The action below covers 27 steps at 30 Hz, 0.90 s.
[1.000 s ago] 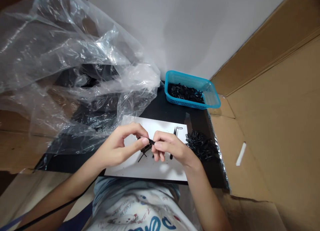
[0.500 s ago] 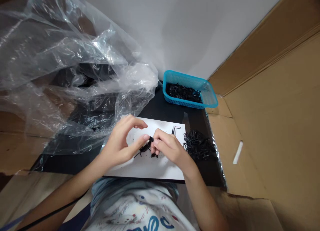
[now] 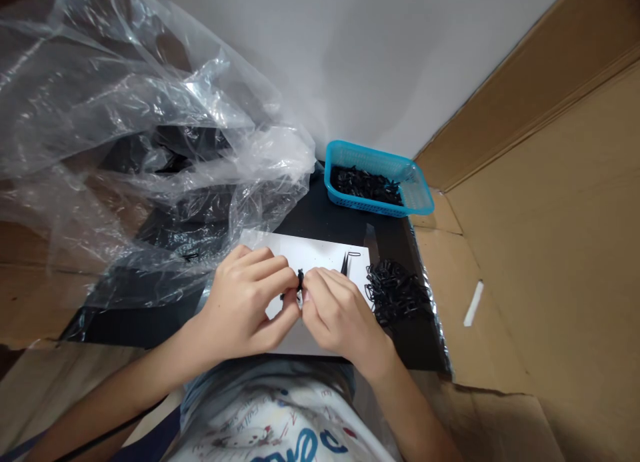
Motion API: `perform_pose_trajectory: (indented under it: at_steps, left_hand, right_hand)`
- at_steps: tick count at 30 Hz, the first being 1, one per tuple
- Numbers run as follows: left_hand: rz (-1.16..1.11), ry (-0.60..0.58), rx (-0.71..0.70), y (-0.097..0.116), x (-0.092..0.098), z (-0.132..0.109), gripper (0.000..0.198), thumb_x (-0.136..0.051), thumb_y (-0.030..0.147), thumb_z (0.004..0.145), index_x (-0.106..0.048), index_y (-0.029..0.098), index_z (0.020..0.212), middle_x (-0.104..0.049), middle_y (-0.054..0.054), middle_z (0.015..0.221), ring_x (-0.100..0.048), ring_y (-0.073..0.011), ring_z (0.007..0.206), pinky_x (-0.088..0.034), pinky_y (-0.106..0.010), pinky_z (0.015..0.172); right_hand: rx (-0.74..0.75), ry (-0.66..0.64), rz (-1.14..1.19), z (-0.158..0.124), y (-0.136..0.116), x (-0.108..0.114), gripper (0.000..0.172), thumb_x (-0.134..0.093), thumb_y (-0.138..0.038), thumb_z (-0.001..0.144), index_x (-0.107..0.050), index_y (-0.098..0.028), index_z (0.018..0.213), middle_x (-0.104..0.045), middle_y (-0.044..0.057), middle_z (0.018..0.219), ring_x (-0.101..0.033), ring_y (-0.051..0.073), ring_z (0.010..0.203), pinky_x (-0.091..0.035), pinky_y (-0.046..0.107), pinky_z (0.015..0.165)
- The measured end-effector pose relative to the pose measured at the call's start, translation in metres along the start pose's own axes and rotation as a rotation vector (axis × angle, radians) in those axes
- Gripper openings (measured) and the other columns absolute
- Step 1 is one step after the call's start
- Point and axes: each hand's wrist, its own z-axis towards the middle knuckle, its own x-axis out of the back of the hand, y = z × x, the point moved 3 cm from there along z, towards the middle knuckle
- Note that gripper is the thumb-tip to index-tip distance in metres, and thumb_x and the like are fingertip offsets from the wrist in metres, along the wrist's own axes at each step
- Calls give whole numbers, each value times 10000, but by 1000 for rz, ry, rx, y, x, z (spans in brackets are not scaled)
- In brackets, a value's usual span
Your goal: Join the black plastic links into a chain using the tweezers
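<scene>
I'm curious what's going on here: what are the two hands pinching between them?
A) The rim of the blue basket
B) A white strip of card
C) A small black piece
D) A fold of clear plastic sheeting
C. The left hand and the right hand meet at the fingertips on a small black piece, held over a white card.

A small black plastic piece (image 3: 300, 280), its shape mostly hidden, stands upright, pinched between the left hand (image 3: 243, 302) and right hand (image 3: 335, 312), above a white card (image 3: 315, 254).
</scene>
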Motion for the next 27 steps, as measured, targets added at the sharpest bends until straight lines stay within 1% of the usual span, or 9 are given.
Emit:
perform_pose_trajectory:
  at_steps: [5,11,14,16,18,20,24,25,27]
  left_hand:
    - [-147,15,43,-5,-1,-1,143,-464,130,761,-497,158,625,-487,14,578,-393,-140,589,-241,-306,607]
    - [-174,64,92,-24,9,-3,135,-468,119,739,-488,159,612,-496,17,586,-397,-133,585,-272,-295,609]
    - [-223,81,127,-37,16,-5,157,-466,126,748,-485,157,595,-485,21,574,-402,-122,567,-299,-281,605]
    - [-281,68,138,-42,16,-3,167,-469,137,758,-494,157,594,-496,22,576,-423,-119,568,-317,-274,609]
    - [-334,73,132,-41,9,6,166,-468,145,762,-507,156,601,-511,19,586,-442,-121,579,-325,-271,619]
    - [-389,53,91,-33,-7,26,158,-464,152,751,-520,156,603,-524,12,596,-453,-128,597,-327,-274,635]
    - [-509,-209,-44,-11,-48,79,104,-547,209,684,-543,154,597,-573,-3,641,-482,-148,659,-321,-279,665]
    - [-532,-250,-62,-7,-54,89,128,-582,248,688,-554,155,605,-579,1,643,-493,-146,660,-325,-269,653]
    - [-586,-299,-64,-3,-59,94,186,-541,295,766,-573,154,648,-594,-1,683,-519,-143,688,-350,-252,662]
  right_hand:
    - [-71,-2,179,-2,1,2,178,-326,-97,839,-357,-220,714,-446,-3,623,-428,150,574,-342,276,560]
    - [-352,-98,688,-19,16,0,153,-352,-149,878,-437,-212,767,-564,-4,703,-545,119,624,-416,234,591]
    - [-404,-46,968,-32,26,0,171,-380,-180,886,-494,-207,760,-596,-1,727,-567,115,630,-449,231,594]
    - [-435,27,1074,-40,35,3,174,-407,-202,886,-517,-205,751,-603,-2,735,-566,111,619,-450,230,585]
    - [-484,88,1112,-48,45,6,173,-431,-223,888,-528,-205,745,-604,-5,730,-566,109,618,-446,230,587]
    - [-516,79,1120,-55,52,9,175,-453,-248,887,-522,-203,734,-604,-5,709,-563,112,611,-440,237,587]
    - [-483,-81,1108,-63,54,7,198,-479,-309,876,-512,-195,718,-622,6,686,-550,118,567,-424,249,555]
    - [-486,-99,1101,-64,54,6,200,-475,-314,876,-504,-195,717,-626,7,684,-549,117,560,-421,248,551]
    - [-514,-96,1086,-65,51,6,193,-460,-309,877,-483,-197,722,-627,1,674,-540,111,542,-414,244,545]
